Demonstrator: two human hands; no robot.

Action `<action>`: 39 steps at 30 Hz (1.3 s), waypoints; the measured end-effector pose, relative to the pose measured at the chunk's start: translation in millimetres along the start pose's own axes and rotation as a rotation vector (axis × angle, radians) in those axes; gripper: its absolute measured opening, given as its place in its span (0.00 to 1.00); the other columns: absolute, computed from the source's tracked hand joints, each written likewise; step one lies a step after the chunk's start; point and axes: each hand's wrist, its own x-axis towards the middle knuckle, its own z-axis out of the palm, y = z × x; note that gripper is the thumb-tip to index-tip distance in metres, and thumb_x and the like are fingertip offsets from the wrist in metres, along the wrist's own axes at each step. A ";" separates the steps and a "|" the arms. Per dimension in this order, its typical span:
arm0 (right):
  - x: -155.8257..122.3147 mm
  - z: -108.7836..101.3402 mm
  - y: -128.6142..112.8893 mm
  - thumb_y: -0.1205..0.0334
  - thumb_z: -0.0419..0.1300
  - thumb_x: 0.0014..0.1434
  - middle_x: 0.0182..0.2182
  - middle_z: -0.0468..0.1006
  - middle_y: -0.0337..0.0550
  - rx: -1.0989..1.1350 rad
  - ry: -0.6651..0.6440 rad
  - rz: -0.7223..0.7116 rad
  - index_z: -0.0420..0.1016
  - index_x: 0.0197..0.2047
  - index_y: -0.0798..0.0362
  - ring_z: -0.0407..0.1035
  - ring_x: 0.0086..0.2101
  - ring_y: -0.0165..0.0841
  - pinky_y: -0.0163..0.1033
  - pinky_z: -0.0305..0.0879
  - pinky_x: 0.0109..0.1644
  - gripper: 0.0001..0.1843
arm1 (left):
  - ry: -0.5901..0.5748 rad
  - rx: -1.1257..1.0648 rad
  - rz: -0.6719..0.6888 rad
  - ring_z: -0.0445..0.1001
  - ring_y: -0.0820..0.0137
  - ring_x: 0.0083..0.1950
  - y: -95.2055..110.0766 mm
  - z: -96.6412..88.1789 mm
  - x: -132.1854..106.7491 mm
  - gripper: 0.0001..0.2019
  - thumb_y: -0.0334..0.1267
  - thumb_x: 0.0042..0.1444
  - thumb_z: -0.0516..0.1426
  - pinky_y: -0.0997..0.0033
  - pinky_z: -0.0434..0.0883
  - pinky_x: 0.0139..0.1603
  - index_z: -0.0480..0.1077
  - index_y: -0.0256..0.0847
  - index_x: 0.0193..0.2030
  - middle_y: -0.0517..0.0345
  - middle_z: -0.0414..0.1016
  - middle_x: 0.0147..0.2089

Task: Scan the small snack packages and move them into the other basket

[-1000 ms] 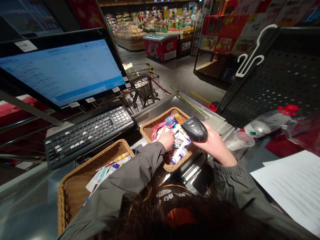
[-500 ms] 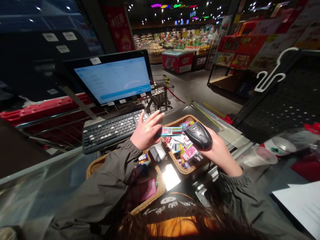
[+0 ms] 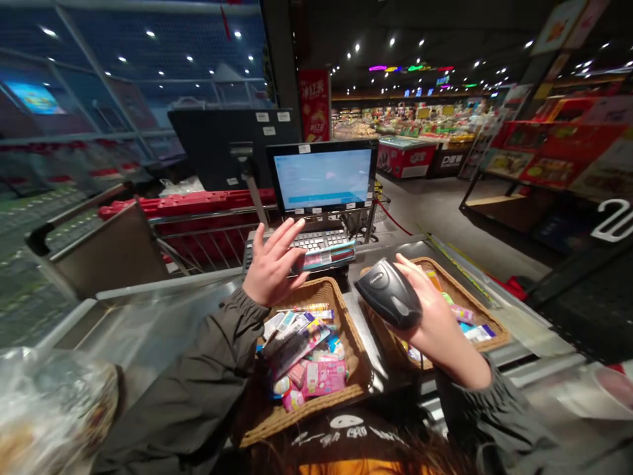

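Head view is showing a person at a checkout, with the left hand (image 3: 273,254) spread wide, fingers fanned upward and pinching nothing, while the right hand (image 3: 438,326) is curling firmly around a black handheld barcode scanner (image 3: 388,293). A flat striped packet (image 3: 329,256) is sitting just beyond the left fingertips, in front of the keyboard (image 3: 316,241); the view does not settle whether it is resting on the keys or whether a finger is touching it. The right fingers are wrapping the scanner's body and leaving its front end uncovered, which looks like a sound grip for aiming it without blocking its nose. A good deal of open air is lying between the two hands, giving the scanner room to swing toward the packet without knocking anything. Below the left hand, the near wicker basket (image 3: 359,369) is holding small packets and a pink box (image 3: 324,377), and its raised rim is standing close under the left sleeve (image 3: 217,349). The far wicker basket (image 3: 487,340) is sitting under the right hand, across a narrow strip of steel surface (image 3: 361,323). Those rims and the keyboard's edge are the tightest limits on movement, while the monitor (image 3: 321,177) is standing well above the working area, and a plastic bag (image 3: 49,409) is lying far off to the left.
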 end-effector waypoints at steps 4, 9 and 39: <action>8.2 14.8 -19.1 0.59 0.62 0.57 0.61 0.67 0.56 0.029 -0.080 -0.045 0.67 0.62 0.47 0.50 0.68 0.57 0.74 0.51 0.66 0.29 | -0.002 0.035 -0.024 0.55 0.53 0.74 -10.2 -11.6 -19.0 0.12 0.46 0.59 0.57 0.41 0.39 0.74 0.73 0.43 0.46 0.47 0.56 0.73; 12.5 27.1 -34.2 0.64 0.62 0.55 0.61 0.68 0.55 0.036 -0.157 -0.049 0.69 0.59 0.48 0.50 0.68 0.56 0.75 0.49 0.66 0.28 | -0.030 0.026 -0.067 0.55 0.53 0.74 -19.5 -21.6 -35.9 0.13 0.47 0.59 0.57 0.41 0.37 0.74 0.73 0.43 0.47 0.46 0.55 0.74; 4.6 39.9 -54.6 0.66 0.63 0.51 0.60 0.70 0.55 0.042 -0.277 0.019 0.73 0.55 0.51 0.55 0.66 0.57 0.73 0.49 0.67 0.26 | -0.109 -0.106 -0.150 0.59 0.50 0.72 -29.2 -10.3 -73.4 0.13 0.47 0.56 0.58 0.38 0.39 0.73 0.73 0.40 0.42 0.39 0.59 0.71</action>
